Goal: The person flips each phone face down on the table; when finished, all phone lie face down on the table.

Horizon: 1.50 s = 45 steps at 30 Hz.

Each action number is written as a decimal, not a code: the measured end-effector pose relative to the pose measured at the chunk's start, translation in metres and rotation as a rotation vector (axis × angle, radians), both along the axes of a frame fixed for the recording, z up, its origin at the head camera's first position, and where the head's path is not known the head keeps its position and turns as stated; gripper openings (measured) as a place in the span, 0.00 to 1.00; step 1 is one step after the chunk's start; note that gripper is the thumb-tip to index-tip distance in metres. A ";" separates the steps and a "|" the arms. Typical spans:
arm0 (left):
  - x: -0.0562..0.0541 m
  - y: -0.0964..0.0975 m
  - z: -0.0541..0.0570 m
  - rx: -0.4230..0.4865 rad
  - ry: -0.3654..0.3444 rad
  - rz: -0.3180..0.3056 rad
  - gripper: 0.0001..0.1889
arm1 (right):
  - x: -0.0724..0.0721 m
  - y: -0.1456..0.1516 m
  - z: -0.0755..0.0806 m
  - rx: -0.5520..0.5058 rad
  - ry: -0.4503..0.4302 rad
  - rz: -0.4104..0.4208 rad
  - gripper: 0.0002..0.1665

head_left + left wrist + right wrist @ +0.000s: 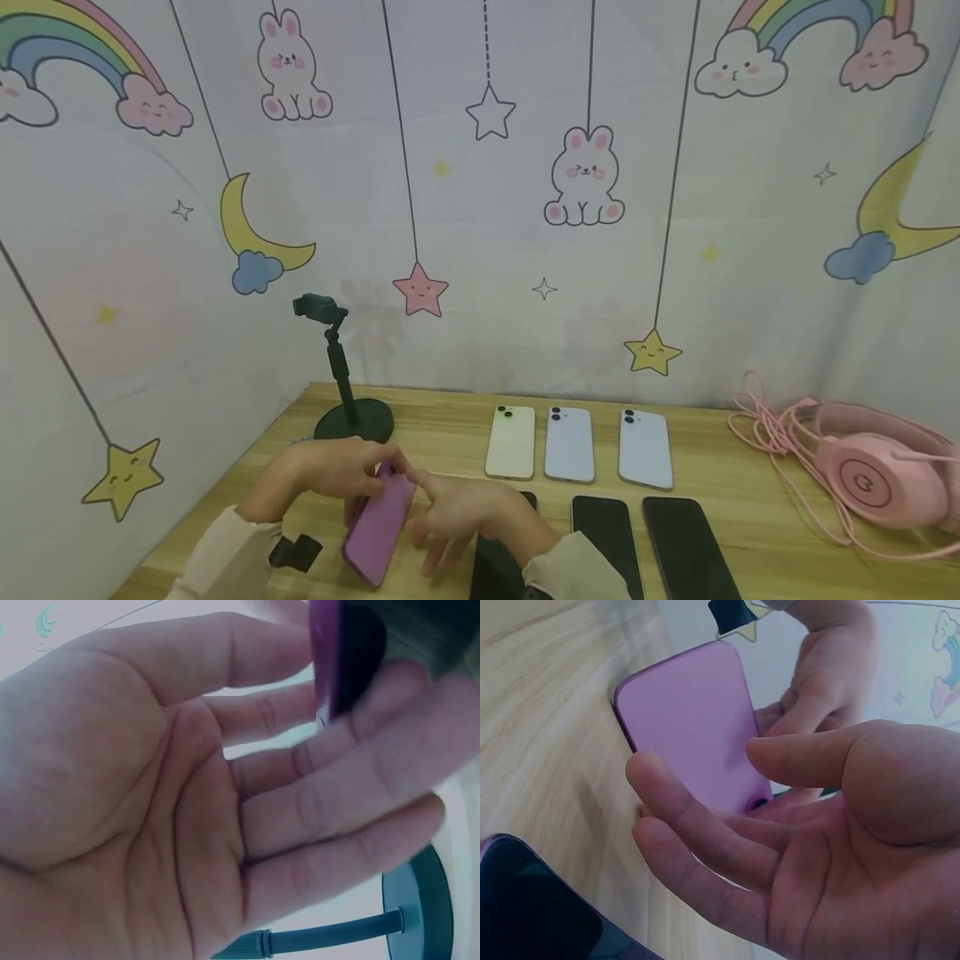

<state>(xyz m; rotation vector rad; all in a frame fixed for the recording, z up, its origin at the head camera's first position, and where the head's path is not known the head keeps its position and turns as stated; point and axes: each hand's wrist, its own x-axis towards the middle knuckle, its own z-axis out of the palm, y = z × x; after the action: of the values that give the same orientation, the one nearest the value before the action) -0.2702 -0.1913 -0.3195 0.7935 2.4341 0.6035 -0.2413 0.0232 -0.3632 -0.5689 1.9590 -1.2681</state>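
A purple-pink smartphone (380, 527) is tilted above the table, its back facing the right wrist camera. My left hand (335, 467) grips it by the upper end, thumb and fingertips at its edges. In the left wrist view only a purple edge of the phone (326, 660) shows beside the fingers. My right hand (468, 512) reaches over from the other side, its index finger at the phone's upper corner near the camera lens. The remaining fingers (705, 892) of that hand hang loosely bent, in front of the phone (686, 720) in the right wrist view.
Three pale phones (569, 446) lie back up in a row at the rear. Nearer, three dark phones (686, 546) lie side by side, one partly behind my right forearm. A black stand (352, 421) is at back left, pink headphones (877, 475) with a cable at right.
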 end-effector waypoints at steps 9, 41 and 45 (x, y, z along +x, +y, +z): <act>0.000 0.007 -0.005 -0.165 0.067 0.032 0.17 | -0.001 0.003 0.003 0.007 -0.005 0.044 0.47; -0.001 0.014 -0.017 -0.239 0.055 0.046 0.26 | -0.004 0.005 0.001 0.037 0.060 0.004 0.41; -0.001 0.013 -0.018 -0.237 0.036 0.073 0.22 | -0.004 0.006 0.000 0.026 0.082 -0.001 0.41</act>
<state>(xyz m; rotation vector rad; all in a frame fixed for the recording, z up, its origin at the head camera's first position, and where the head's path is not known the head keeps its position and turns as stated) -0.2716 -0.1780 -0.3376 0.6255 2.5161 0.3200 -0.2451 0.0292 -0.3636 -0.6161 2.0400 -1.2361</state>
